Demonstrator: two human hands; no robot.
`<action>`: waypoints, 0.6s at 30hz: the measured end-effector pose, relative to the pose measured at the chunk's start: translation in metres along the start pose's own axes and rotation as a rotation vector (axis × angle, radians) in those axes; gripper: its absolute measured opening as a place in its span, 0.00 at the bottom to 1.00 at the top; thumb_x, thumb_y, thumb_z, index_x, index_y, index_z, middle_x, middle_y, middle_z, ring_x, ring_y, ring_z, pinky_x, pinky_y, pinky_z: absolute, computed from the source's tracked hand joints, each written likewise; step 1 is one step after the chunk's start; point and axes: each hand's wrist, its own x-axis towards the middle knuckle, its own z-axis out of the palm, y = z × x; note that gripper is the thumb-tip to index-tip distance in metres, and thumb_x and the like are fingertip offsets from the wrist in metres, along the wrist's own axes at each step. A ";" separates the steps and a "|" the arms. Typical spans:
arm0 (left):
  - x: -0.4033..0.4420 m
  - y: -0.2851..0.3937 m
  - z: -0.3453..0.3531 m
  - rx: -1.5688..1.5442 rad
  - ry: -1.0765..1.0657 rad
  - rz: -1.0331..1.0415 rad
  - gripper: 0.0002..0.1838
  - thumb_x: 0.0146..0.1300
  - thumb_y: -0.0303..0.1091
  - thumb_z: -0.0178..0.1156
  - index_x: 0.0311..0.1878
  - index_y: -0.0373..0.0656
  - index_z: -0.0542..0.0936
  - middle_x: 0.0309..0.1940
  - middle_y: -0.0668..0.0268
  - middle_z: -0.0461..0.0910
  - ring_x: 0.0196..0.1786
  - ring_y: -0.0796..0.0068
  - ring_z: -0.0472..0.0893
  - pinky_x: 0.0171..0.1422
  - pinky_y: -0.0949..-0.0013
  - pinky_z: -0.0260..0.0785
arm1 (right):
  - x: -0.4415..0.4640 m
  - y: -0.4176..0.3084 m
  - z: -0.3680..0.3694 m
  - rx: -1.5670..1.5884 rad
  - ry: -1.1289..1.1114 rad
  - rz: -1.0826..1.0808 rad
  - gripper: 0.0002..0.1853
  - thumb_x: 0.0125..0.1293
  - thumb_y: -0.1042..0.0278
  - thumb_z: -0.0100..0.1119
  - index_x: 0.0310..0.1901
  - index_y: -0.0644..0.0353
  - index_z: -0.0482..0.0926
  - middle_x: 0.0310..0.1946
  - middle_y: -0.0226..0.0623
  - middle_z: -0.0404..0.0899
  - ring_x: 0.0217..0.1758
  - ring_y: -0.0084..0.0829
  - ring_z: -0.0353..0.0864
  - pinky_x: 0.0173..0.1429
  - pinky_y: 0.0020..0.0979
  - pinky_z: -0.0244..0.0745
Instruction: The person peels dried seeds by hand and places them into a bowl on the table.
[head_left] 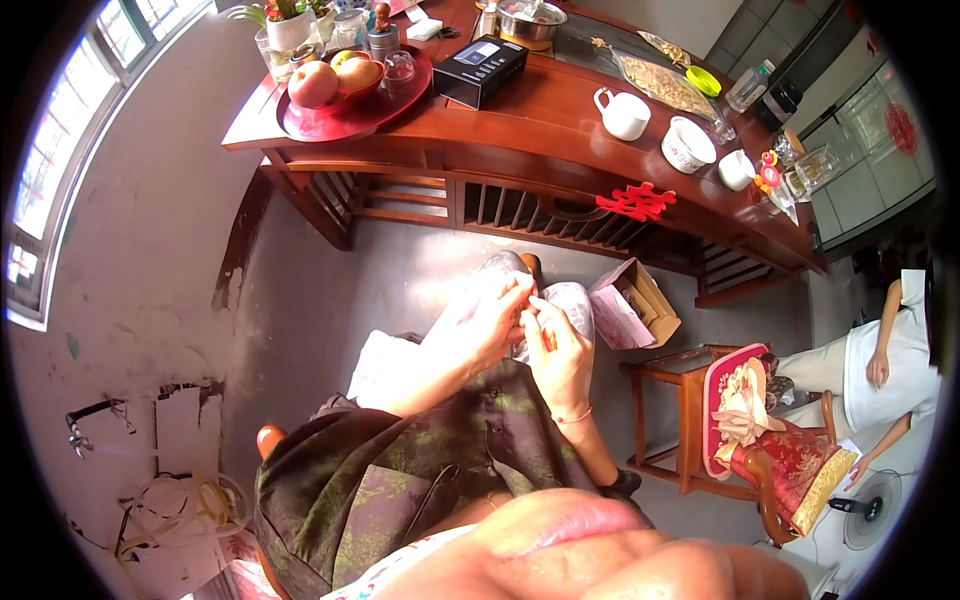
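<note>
My left hand [492, 322] and my right hand [558, 352] meet in front of me above the light patterned trousers [385, 360]. Fingers of both hands are bent and pinched close together at the tips. Whatever small thing may lie between them is too small or hidden to make out. A thin red string bracelet [573, 418] circles my right wrist. Dark green camouflage clothing [420, 480] covers my lap below the hands. Just right of my knees, an open pink cardboard box [622, 312] rests on the floor.
Ahead stands a wooden table [560, 120] with a red fruit tray [420, 100], a black box [481, 70], a white mug [625, 115] and white bowls [687, 147]. At right are a wooden chair [690, 420], a fan [870, 508] and another person [895, 355].
</note>
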 end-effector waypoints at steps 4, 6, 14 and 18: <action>-0.002 -0.003 -0.005 0.011 0.018 0.037 0.07 0.69 0.37 0.53 0.36 0.46 0.72 0.28 0.73 0.68 0.24 0.87 0.64 0.25 0.82 0.53 | 0.005 -0.011 -0.002 -0.136 -0.003 -0.088 0.10 0.61 0.71 0.63 0.44 0.61 0.80 0.27 0.37 0.81 0.25 0.29 0.78 0.30 0.28 0.73; -0.002 -0.005 -0.006 0.137 0.037 0.156 0.07 0.69 0.37 0.52 0.38 0.44 0.73 0.30 0.71 0.70 0.32 0.83 0.68 0.35 0.79 0.60 | 0.003 -0.010 0.001 -0.183 -0.032 -0.100 0.09 0.60 0.70 0.63 0.42 0.60 0.80 0.31 0.39 0.83 0.31 0.36 0.84 0.34 0.31 0.78; 0.008 -0.018 -0.041 1.245 0.032 0.882 0.09 0.69 0.31 0.46 0.37 0.37 0.73 0.34 0.57 0.73 0.39 0.63 0.71 0.49 0.67 0.63 | 0.002 0.000 0.009 -0.323 -0.135 -0.171 0.12 0.61 0.69 0.58 0.46 0.60 0.78 0.35 0.41 0.83 0.33 0.39 0.83 0.35 0.34 0.78; 0.002 -0.011 -0.017 0.492 0.021 0.379 0.08 0.68 0.33 0.50 0.36 0.40 0.74 0.32 0.65 0.73 0.36 0.74 0.71 0.44 0.72 0.63 | 0.003 0.005 0.010 -0.281 -0.122 -0.180 0.08 0.61 0.69 0.59 0.41 0.60 0.77 0.30 0.41 0.83 0.30 0.39 0.83 0.33 0.34 0.77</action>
